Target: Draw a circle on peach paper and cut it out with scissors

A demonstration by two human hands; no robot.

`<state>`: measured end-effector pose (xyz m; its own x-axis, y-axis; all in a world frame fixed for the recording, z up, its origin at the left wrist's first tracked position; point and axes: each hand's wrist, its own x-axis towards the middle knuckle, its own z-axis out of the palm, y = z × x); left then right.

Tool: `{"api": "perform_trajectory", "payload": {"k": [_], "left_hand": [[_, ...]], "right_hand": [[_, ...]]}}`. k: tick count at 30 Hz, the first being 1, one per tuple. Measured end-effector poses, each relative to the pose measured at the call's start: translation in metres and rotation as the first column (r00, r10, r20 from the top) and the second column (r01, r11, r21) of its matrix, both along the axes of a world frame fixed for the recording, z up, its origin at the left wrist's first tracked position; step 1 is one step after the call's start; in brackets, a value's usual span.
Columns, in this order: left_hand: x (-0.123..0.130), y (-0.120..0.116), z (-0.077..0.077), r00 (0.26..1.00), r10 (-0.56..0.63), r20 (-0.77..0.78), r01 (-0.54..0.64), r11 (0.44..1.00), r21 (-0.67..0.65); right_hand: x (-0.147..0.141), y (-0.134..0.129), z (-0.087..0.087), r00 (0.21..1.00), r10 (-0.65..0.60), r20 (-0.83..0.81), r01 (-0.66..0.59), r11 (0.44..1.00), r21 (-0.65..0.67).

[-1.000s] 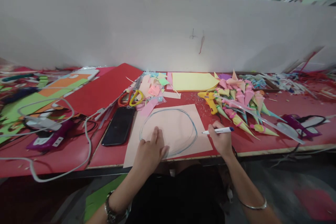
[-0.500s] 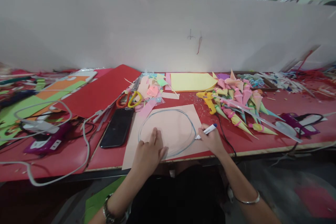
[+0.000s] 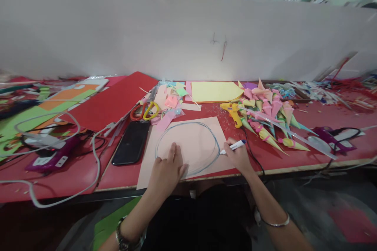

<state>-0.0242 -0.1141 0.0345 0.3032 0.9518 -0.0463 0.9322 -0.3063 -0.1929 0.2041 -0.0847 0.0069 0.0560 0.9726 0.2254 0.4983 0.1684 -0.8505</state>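
A light pink sheet of paper (image 3: 193, 141) lies at the table's front edge, with a large blue-grey oval outline drawn on it. My left hand (image 3: 169, 168) rests on the sheet inside the oval's lower left, index finger stretched forward and thumb apart, holding nothing. In my right hand (image 3: 238, 156) is a white marker with a dark blue end (image 3: 234, 147). Its tip touches the paper at the oval's right side. Just left of the sheet is a black phone (image 3: 131, 143).
Scissors (image 3: 151, 110) and paper scraps (image 3: 171, 102) lie behind the sheet, beside yellow paper (image 3: 216, 91). To the right are a yellow glue gun (image 3: 232, 113) and a pile of paper cones (image 3: 271, 113). Purple power strips (image 3: 51, 157) and cables lie at both sides.
The marker tip has shifted very slightly up along the oval's right side, and the marker lies a little flatter. My left hand stays in place.
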Motion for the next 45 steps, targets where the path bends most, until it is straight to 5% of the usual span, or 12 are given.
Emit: {"api": "perform_trajectory", "payload": {"k": [5, 8, 10, 12, 15, 17, 19, 22, 33, 35, 40, 45], "left_hand": [[-0.006, 0.006, 0.005, 0.999, 0.0, 0.032, 0.0, 1.0, -0.017], [-0.011, 0.009, 0.014, 0.949, -0.022, 0.314, 0.041, 0.998, -0.052], [-0.009, 0.009, 0.021, 0.761, -0.067, 0.645, 0.137, 0.989, -0.059], [0.0, 0.006, 0.025, 0.417, -0.08, 0.905, 0.258, 0.966, -0.034], [0.016, 0.001, 0.029, -0.026, 0.034, 0.999, 0.336, 0.942, -0.024], [0.024, -0.003, 0.031, -0.156, 0.075, 0.985, 0.321, 0.947, -0.022], [0.027, -0.005, 0.034, -0.201, 0.08, 0.976, 0.278, 0.96, -0.021], [0.026, -0.008, 0.037, -0.232, 0.08, 0.969, 0.244, 0.97, -0.022], [0.025, -0.02, 0.042, -0.299, 0.126, 0.946, 0.4, 0.916, 0.004], [0.023, -0.019, 0.044, -0.189, 0.072, 0.979, 0.383, 0.924, 0.006], [0.02, -0.014, 0.05, 0.258, -0.058, 0.964, 0.271, 0.962, -0.014], [0.015, -0.014, 0.05, 0.38, 0.047, 0.924, 0.275, 0.948, -0.162]], "right_hand": [[0.002, -0.002, 0.002, 0.945, 0.029, -0.326, -0.067, 0.992, -0.108], [-0.001, -0.002, 0.011, 0.918, -0.011, -0.395, -0.003, 0.999, -0.036], [-0.008, -0.004, 0.022, 0.913, 0.08, -0.399, -0.08, 0.997, 0.016], [-0.018, -0.008, 0.034, 0.886, 0.207, -0.415, -0.205, 0.978, 0.049], [-0.036, -0.016, 0.053, 0.809, 0.316, -0.495, -0.314, 0.945, 0.091], [-0.045, -0.021, 0.062, 0.759, 0.336, -0.557, -0.328, 0.937, 0.119], [-0.049, -0.026, 0.067, 0.723, 0.321, -0.612, -0.282, 0.946, 0.163], [-0.052, -0.031, 0.074, 0.701, 0.309, -0.642, -0.235, 0.951, 0.201], [-0.066, -0.041, 0.086, 0.784, 0.45, -0.428, -0.444, 0.888, 0.12], [-0.067, -0.04, 0.084, 0.803, 0.45, -0.391, -0.451, 0.887, 0.097], [-0.073, -0.04, 0.074, 0.809, 0.375, -0.453, -0.391, 0.918, 0.062], [-0.08, -0.041, 0.061, 0.718, 0.321, -0.618, -0.442, 0.896, -0.049]]}}
